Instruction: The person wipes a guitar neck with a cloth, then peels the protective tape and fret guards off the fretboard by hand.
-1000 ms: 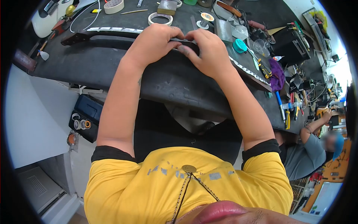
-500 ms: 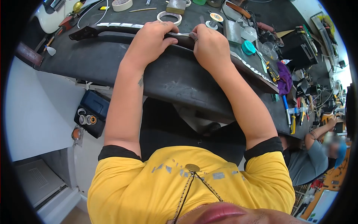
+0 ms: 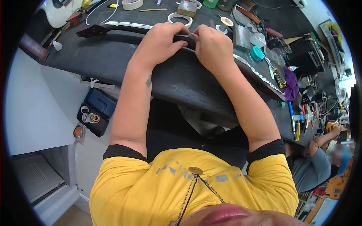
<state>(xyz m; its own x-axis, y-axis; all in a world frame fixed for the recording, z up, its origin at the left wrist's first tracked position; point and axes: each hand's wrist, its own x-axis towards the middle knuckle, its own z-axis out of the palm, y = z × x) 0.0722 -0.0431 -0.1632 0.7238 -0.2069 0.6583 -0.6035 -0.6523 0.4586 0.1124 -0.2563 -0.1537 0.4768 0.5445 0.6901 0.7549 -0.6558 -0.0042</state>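
A dark guitar neck (image 3: 260, 80) with its headstock (image 3: 90, 31) at the left lies across the bench, its upper side covered in pale strips that look like tape. My left hand (image 3: 160, 43) wraps over the neck left of the middle, thumb on the near side. Close beside it, my right hand (image 3: 215, 45) is closed in a pinch at the neck's upper edge. Whatever lies between those right fingertips is too small and covered to name. The two hands' fingertips almost meet.
Beyond the neck are a roll of tape (image 3: 180, 19), a metal block (image 3: 187, 8), a solder spool (image 3: 225, 23) and a teal round container (image 3: 256, 53). Pliers (image 3: 279, 80) and a purple cloth (image 3: 290, 84) sit at the right. Another person (image 3: 311, 167) works at far right.
My right hand has slid left along the neck, closing the gap to my left hand and covering the pale strip between them. The whole view has shifted slightly.
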